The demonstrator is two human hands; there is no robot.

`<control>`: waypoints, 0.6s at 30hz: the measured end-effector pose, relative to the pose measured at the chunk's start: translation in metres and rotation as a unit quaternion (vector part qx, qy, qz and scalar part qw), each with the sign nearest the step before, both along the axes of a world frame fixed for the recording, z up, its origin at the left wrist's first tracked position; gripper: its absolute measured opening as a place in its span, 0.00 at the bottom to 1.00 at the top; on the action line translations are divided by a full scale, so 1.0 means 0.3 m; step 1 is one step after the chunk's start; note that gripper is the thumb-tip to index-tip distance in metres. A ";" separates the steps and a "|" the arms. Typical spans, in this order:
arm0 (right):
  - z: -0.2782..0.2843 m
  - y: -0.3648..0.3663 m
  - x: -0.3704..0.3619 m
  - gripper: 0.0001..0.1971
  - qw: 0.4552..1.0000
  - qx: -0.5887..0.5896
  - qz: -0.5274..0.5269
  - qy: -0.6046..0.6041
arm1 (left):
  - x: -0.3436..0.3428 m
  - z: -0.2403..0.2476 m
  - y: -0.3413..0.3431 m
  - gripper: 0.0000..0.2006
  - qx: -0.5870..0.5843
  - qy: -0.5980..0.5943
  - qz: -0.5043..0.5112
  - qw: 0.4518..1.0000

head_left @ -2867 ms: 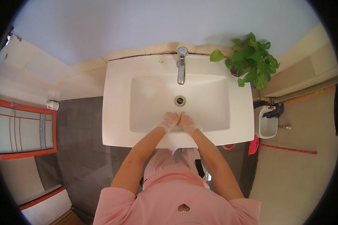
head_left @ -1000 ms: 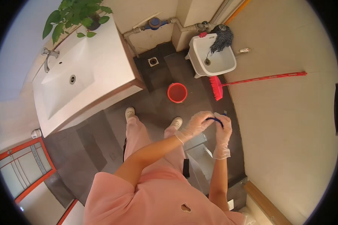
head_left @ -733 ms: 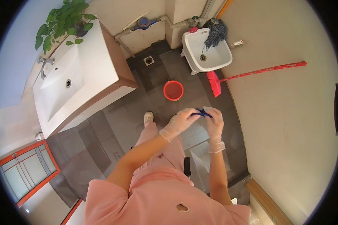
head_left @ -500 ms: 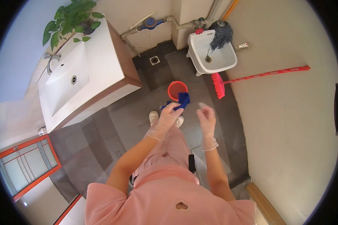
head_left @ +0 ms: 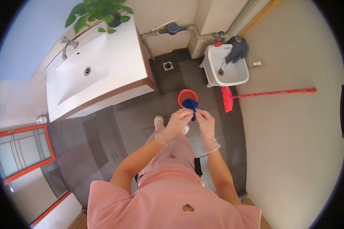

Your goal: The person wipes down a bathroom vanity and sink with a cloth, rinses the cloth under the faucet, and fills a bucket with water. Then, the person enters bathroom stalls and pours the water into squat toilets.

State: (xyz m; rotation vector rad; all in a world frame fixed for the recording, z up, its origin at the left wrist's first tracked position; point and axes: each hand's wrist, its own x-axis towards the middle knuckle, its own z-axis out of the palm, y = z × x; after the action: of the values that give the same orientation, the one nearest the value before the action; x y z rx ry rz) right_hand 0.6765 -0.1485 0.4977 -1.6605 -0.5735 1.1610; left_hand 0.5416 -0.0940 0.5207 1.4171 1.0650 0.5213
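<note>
Around the red bucket we see a dark grey tiled floor. Left of the bucket stands a white washbasin; beyond it, a floor drain. Farther to its upper right is a white tub with a grey mop, and to its right a red broom. On the bucket's near side, partly covering its opening from our view, hangs a blue cloth. Our left hand pinches it between thumb and bent fingers; our right hand pinches it just beside, fingertips gathered. Our 2 bare forearms converge toward the bucket, the left slanting rightward, the right steeper.
</note>
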 end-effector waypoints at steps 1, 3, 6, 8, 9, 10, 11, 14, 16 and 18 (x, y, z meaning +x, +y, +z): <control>0.036 0.007 -0.012 0.12 1.000 -0.002 -0.001 0.009 | -0.003 -0.072 -0.014 0.10 -0.032 -0.076 0.046 0.996; 0.075 0.014 -0.021 0.12 1.000 -0.005 0.003 0.017 | -0.012 -0.055 -0.007 0.10 -0.005 -0.073 0.032 0.997; 0.091 0.021 -0.020 0.11 0.999 0.027 0.022 0.012 | -0.026 -0.007 -0.018 0.10 0.109 -0.061 -0.002 0.992; 0.077 0.022 -0.010 0.10 0.998 -0.013 0.062 -0.021 | -0.041 0.005 -0.026 0.10 0.197 -0.048 -0.018 0.979; 0.073 0.016 -0.016 0.10 0.997 -0.011 0.069 -0.020 | -0.047 0.001 -0.029 0.10 0.175 -0.001 -0.019 0.984; 0.076 0.015 -0.024 0.09 0.998 -0.020 0.054 0.017 | -0.052 -0.001 -0.028 0.11 0.151 0.046 -0.019 0.987; 0.078 0.015 -0.031 0.09 0.997 -0.029 0.038 0.054 | -0.058 -0.003 -0.028 0.11 0.154 0.048 -0.011 0.987; 0.064 0.017 -0.048 0.09 0.997 -0.018 0.020 0.066 | -0.066 -0.009 -0.026 0.10 0.158 0.020 0.022 0.987; 0.086 0.029 -0.039 0.08 0.993 -0.005 0.004 0.119 | -0.069 0.001 -0.017 0.10 -0.015 -0.018 0.065 0.998; 0.112 0.044 -0.013 0.08 0.985 0.007 -0.014 0.173 | -0.103 0.030 0.013 0.09 -0.052 -0.026 0.103 0.993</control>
State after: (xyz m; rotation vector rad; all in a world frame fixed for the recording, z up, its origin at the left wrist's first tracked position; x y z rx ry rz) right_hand 0.6727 -0.1353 0.5314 -1.4076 -0.3350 1.3823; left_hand 0.5108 -0.0901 0.5297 1.2033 1.1862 0.6402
